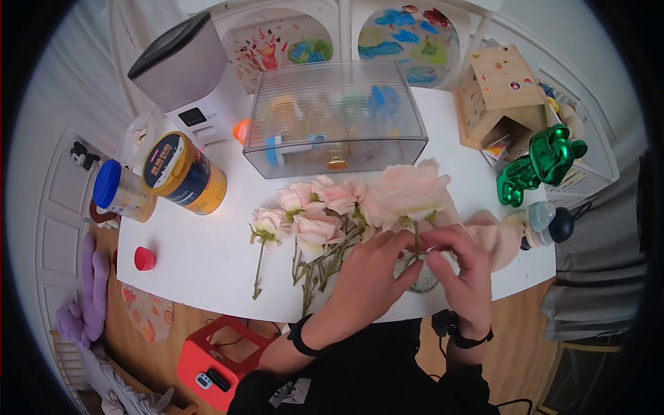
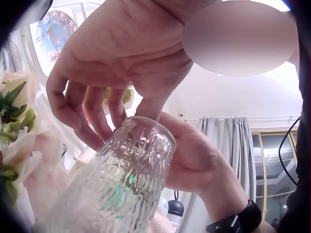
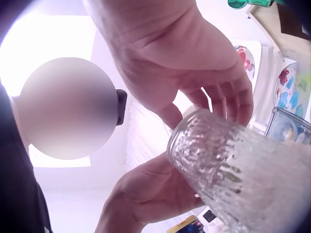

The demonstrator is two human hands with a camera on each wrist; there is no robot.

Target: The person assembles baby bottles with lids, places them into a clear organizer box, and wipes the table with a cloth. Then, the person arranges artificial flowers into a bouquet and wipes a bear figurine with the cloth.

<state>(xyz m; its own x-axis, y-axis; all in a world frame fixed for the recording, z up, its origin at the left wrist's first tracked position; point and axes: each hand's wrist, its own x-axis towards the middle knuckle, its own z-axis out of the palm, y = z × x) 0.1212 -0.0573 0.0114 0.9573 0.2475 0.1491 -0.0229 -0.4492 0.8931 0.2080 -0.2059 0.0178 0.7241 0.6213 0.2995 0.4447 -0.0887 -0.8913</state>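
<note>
Over the mouth of a ribbed clear glass vase (image 1: 423,278), both hands meet at the stem of a large pale pink rose (image 1: 409,190). The left hand (image 1: 366,277) and the right hand (image 1: 462,270) pinch the stem between thumbs and fingers, with the bloom above them. In the left wrist view, the left hand (image 2: 126,53) arches over the glass vase (image 2: 121,179); its rim is close to the thumb. The right wrist view has the right hand (image 3: 170,58) beside the vase (image 3: 228,165). Fingers hide the stem's lower part. Several pink roses (image 1: 318,228) lie left of the hands.
A clear lidded box (image 1: 335,131) stands behind the roses. Left are a yellow-and-navy tub (image 1: 185,173), a blue-lidded jar (image 1: 124,192) and a red cup (image 1: 144,259). Right are a beige cloth (image 1: 494,238), a green shiny figure (image 1: 536,166) and a wooden house (image 1: 501,97).
</note>
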